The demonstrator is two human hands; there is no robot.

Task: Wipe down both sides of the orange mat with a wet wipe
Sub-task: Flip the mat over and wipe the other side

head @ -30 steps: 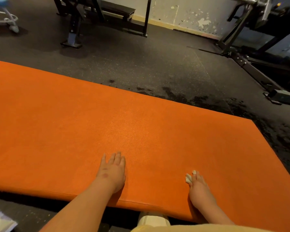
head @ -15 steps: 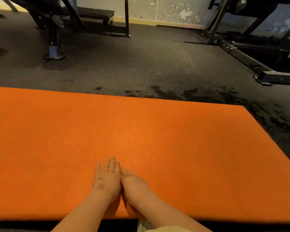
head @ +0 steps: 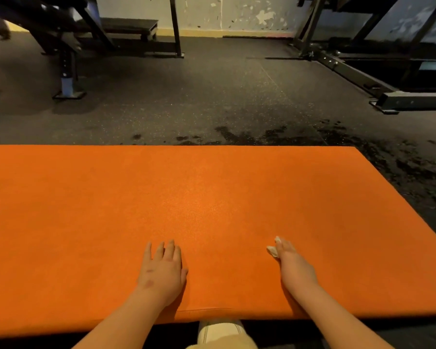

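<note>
My left hand (head: 161,268) lies flat on the orange mat (head: 212,197), fingers straight and slightly apart, close to the near edge. My right hand (head: 296,267) rests on the mat too, well apart from the left and a little nearer the right end, with the wet wipe (head: 273,250) showing white at my fingertips. I cannot tell whether I pinch it or only press it down.

The wipe is bunched small, so I judge each pass will clean only a narrow strip. On a mat this wide I could easily leave unwiped bands, most likely along the far edge and at the far right corner, which lie a long reach from where I crouch. If I only press the wipe, it may slip out from under my fingers on the grainy surface.

The floor (head: 212,96) beyond the far edge and round the right corner has dark patches (head: 262,134), perhaps damp or grit. When the mat is turned over, the cleaned face could pick that up.
</note>
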